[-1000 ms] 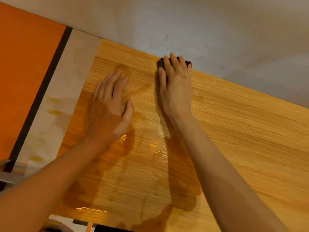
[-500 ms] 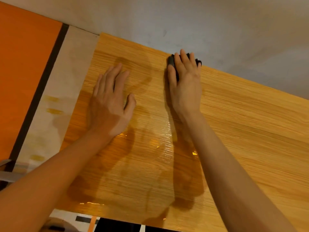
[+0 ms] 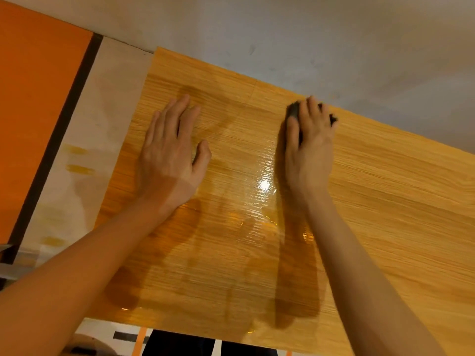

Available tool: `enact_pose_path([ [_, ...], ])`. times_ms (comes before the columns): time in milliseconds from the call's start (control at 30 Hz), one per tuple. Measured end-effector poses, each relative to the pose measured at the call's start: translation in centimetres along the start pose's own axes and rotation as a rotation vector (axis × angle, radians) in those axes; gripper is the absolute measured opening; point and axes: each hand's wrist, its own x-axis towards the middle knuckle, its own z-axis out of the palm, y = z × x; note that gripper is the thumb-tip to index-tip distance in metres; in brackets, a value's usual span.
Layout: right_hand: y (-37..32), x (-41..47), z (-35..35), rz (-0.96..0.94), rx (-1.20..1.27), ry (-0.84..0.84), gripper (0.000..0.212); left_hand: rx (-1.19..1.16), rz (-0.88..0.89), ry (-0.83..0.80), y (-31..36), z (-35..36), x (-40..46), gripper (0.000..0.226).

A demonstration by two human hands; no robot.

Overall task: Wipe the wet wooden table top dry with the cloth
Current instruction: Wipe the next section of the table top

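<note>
While left hand [image 3: 171, 150] lies flat, right hand [image 3: 309, 147] seemingly presses cloth [image 3: 293, 110].

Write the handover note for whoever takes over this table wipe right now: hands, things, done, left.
Left hand: flat on the light wooden table top, palm down, fingers spread, holding nothing.
Right hand: pressed down on the small dark cloth near the table's far edge by the grey wall; the cloth mostly hidden under the fingers.
Done: cannot tell which parts are already dry; the wood to the right looks matte.
Left: a shiny wet patch between the two arms, reaching back to the near edge. Wipe it next.
</note>
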Motion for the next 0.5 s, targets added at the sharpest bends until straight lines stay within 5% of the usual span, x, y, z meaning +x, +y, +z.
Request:
enact_pose_path([
  [200, -0.3, -10.6, -2.1, -0.267, -0.017, -0.190, 0.045, -0.001, 0.008, 0.009, 0.0, 0.0, 0.1, 0.056],
  [400, 2.2, 2.8, -1.6, 0.029, -0.007, -0.039, 0.045, 0.004, -0.001, 0.005, -0.1, 0.2, 0.1, 0.056],
  [500, 2.1, -0.4, -1.3, 0.029, 0.004, -0.015, 0.046, 0.001, -0.002, 0.011, -0.1, 0.2, 0.0, 0.056],
])
